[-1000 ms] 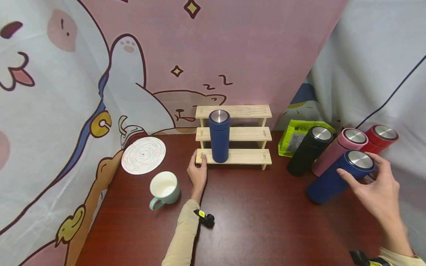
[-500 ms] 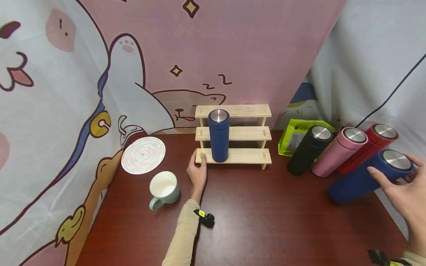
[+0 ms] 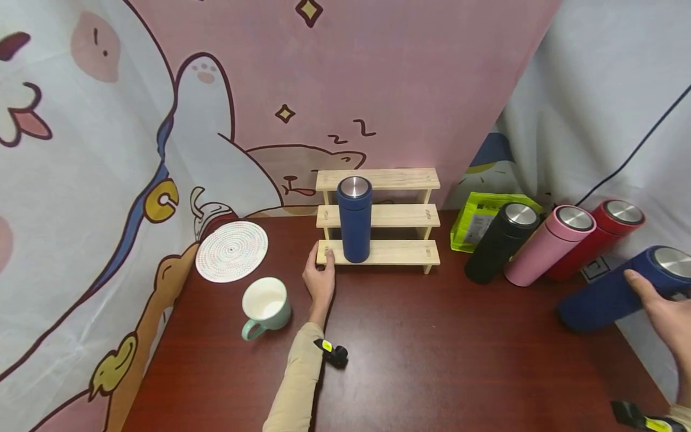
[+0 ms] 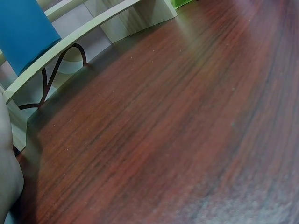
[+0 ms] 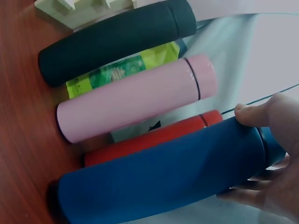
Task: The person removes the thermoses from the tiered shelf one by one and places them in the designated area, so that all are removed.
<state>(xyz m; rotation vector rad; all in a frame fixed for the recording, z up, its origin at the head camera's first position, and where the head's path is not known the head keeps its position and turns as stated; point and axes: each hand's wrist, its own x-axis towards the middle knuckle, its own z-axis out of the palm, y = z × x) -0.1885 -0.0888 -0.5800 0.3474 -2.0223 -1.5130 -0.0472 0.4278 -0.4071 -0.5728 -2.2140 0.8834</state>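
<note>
A stepped wooden rack (image 3: 402, 252) stands at the back middle, and a blue thermos (image 3: 355, 235) is upright on its lowest step. My left hand (image 3: 320, 281) grips the left end of that step, its thumb on the board. At the far right my right hand (image 3: 672, 324) holds a second blue thermos (image 3: 607, 300) near its lid, thumb on the near side and fingers round the other. In the right wrist view this thermos (image 5: 159, 172) lies across the foreground, in front of a red one (image 5: 149, 142). Whether its base touches the table I cannot tell.
Black (image 3: 493, 249), pink (image 3: 545, 252) and red (image 3: 607, 231) thermoses stand in a row at the right, a lime-green bag (image 3: 466, 231) behind the black one. On the left are a mint mug (image 3: 278, 315) and a round woven mat (image 3: 232, 252). Cloth walls enclose the table.
My right hand has moved the held blue thermos rightward, away from the pink one, and more of the red thermos shows. The left hand and the rack have stayed put.
</note>
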